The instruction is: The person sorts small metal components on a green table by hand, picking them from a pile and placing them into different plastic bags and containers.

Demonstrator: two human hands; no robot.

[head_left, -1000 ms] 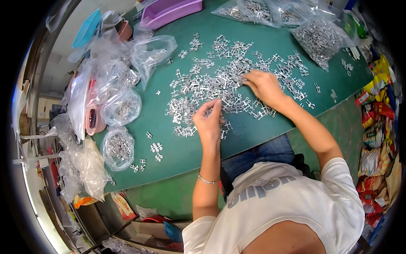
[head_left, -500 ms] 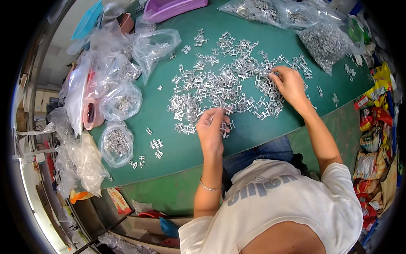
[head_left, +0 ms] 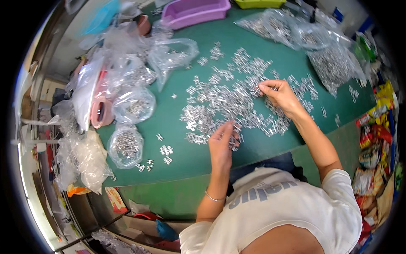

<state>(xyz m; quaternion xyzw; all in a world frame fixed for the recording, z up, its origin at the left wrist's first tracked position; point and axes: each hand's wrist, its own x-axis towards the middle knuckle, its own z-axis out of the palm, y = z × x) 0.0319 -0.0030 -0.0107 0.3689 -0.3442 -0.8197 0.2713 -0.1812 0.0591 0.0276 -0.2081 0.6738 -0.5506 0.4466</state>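
A wide spread of small silvery H-shaped metal parts (head_left: pixel 224 101) lies over the middle of the green table (head_left: pixel 186 161). At the near edge of that spread is my left hand (head_left: pixel 222 143), its fingers curled round a few of the metal parts, with thumb and forefinger uppermost. My right hand (head_left: pixel 279 96) is over the right side of the pile, thumb and forefinger pinched together at a metal part (head_left: pixel 256 89). Blur keeps me from seeing how firmly it is gripped. Several loose parts (head_left: pixel 166 150) lie apart, left of my left hand.
Clear bags of metal parts (head_left: pixel 125 146) line the table's left side, beside a pink container (head_left: pixel 101 113). More filled bags (head_left: pixel 332 65) lie at the far right. A purple basket (head_left: pixel 196 13) and a yellow-green tray (head_left: pixel 260 3) stand at the back. Colourful packets (head_left: pixel 374 131) are stacked beyond the right edge.
The whole view has shifted, so the table sits further right and lower. My right hand has come left over the pile, nearer my left hand, which still holds metal parts.
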